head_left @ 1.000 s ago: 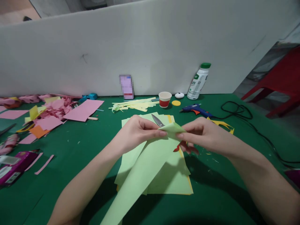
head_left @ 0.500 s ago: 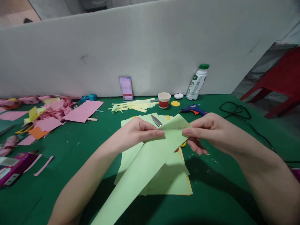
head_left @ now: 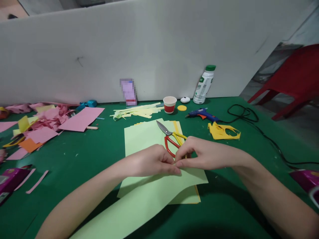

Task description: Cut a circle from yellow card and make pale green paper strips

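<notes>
A long light green paper sheet (head_left: 139, 205) slants from the lower left up to my two hands. My left hand (head_left: 157, 162) pinches its upper edge between thumb and fingers. Right beside it, my right hand (head_left: 194, 154) pinches the same edge, the fingertips of both hands almost touching. Under the held sheet lies a stack of green paper (head_left: 139, 139) with yellow sheets showing at its borders. Scissors (head_left: 168, 131) with red and yellow handles rest on the stack just beyond my hands, their handles partly hidden by my right hand.
Pale green strips (head_left: 142, 111), a paper cup (head_left: 169, 105), a yellow disc (head_left: 181, 108), a glue gun (head_left: 201, 114) with its black cord and a bottle (head_left: 204, 85) stand or lie at the back. Yellow cut paper (head_left: 221, 131) is at right, pink paper scraps (head_left: 54, 121) at left.
Both hands have moved down and closer together along the green sheet's edge. The sheet's raised corner is lowered, uncovering the scissors and the yellow cut paper. The view has shifted slightly.
</notes>
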